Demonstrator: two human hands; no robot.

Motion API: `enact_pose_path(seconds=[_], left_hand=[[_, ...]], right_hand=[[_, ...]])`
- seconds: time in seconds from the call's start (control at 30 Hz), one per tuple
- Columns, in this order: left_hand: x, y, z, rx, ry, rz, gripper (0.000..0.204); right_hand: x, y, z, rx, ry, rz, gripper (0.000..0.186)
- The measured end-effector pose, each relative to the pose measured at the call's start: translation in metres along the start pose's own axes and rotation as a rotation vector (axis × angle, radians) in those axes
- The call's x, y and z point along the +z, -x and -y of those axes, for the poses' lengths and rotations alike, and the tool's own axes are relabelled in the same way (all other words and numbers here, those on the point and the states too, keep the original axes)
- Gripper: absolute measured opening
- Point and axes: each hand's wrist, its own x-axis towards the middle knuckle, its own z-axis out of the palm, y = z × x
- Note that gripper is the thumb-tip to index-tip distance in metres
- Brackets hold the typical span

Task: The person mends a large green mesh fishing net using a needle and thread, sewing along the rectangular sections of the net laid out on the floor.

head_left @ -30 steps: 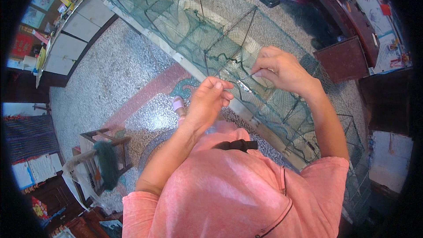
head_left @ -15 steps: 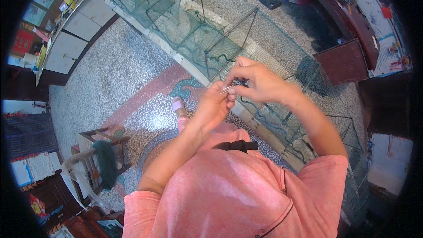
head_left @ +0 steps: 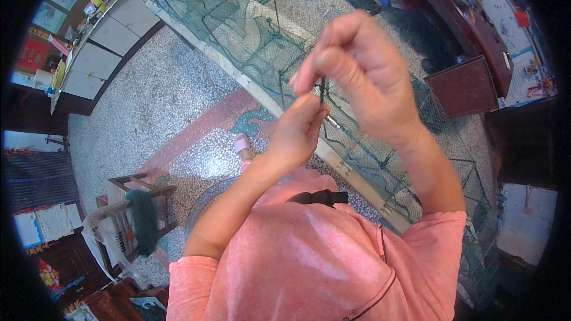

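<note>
My left hand point(head_left: 295, 131) is closed in front of my body, thumb on top. From its fist sticks out a short, slim, shiny pale piece point(head_left: 332, 122), whose kind I cannot make out. A dark cord point(head_left: 322, 90) runs upward from that fist to my right hand point(head_left: 375, 77). The right hand is raised above it, its fingers curled around the cord's upper end and blurred by motion. Beneath both hands, a long green net trap point(head_left: 256, 38) with dark frame rods stretches diagonally across the floor.
A pale beam point(head_left: 238, 77) lies along the trap's near side. On the left stands a wooden stool point(head_left: 166, 190) with a dark green bundle of netting point(head_left: 143, 223) and a plastic bag point(head_left: 101, 232). White cabinets point(head_left: 113, 41) line the far left; a dark red wooden table point(head_left: 452, 18) stands far right.
My right hand has lifted away from the left, up and to the right, drawing the cord between them. My left hand has turned, and the pale piece now points to the lower right.
</note>
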Motion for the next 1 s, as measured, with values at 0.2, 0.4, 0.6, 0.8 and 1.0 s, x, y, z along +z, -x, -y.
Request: enact_pose_path(seconds=[0.2, 0.4, 0.6, 0.8, 1.0], left_hand=[[-0.001, 0.001, 0.001, -0.138, 0.157, 0.013, 0.008], [0.013, 0.005, 0.018, -0.221, 0.424, -0.093, 0.017], [0.020, 0.001, 0.012, -0.261, 0.532, -0.103, 0.016], [-0.006, 0.007, 0.019, -0.011, 0.165, -0.021, 0.010], [-0.032, 0.013, 0.018, -0.520, 1.043, -0.086, 0.017]], right_hand=[[-0.009, -0.016, 0.024, -0.056, 0.028, -0.177, 0.021], [0.000, -0.059, 0.084, -0.035, 0.020, -0.544, 0.025], [-0.072, -0.068, 0.086, -0.195, -0.444, 0.422, 0.026], [-0.064, -0.035, 0.060, -0.354, 0.213, 0.284, 0.012], [-0.073, 0.015, 0.004, -0.010, 1.204, 0.486, 0.008]])
